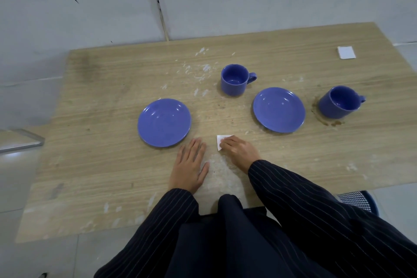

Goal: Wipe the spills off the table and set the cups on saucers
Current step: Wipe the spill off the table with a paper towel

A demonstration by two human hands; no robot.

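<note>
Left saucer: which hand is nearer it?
Left. The left hand lies flat just below the left saucer; the right hand presses a white tissue farther right.

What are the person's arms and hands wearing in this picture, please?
Both arms are covered by long dark navy sleeves with thin pale pinstripes; the left sleeve and the right sleeve reach down to the wrists. The left hand and the right hand are bare, with no gloves. No rings, watch or bracelets show.
</note>
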